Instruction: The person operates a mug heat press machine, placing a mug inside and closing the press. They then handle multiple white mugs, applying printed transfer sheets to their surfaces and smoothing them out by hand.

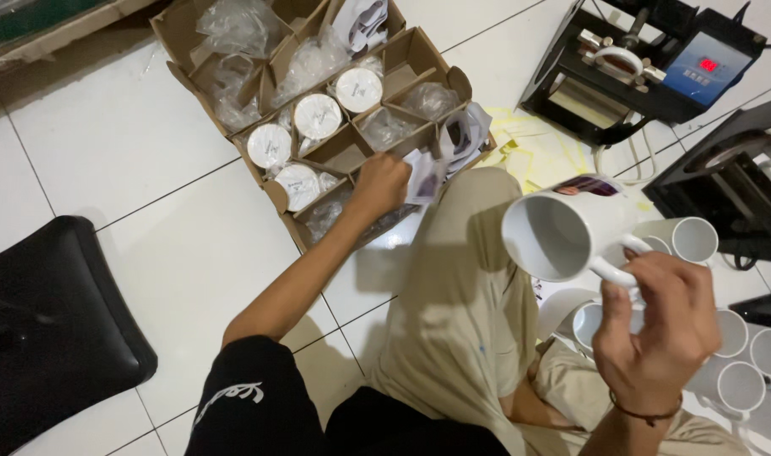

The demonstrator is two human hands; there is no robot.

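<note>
At carton's near edge, my left hand (380, 183) fists crumpled clear plastic wrapper (425, 176); right hand (655, 325) fingers curled through white ceramic mug (567, 230) handle.

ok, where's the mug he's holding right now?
Head view, right side: the white mug is lifted by its handle in the right hand, above the loose white mugs on the floor.

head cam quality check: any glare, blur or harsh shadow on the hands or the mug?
Head view: light is even; the white floor tiles are bright but not blown out. The left hand at the divided cardboard box is slightly soft; the right hand and white mug read sharper. Soft shadow inside the mug. The black cushion shows little detail.
</note>
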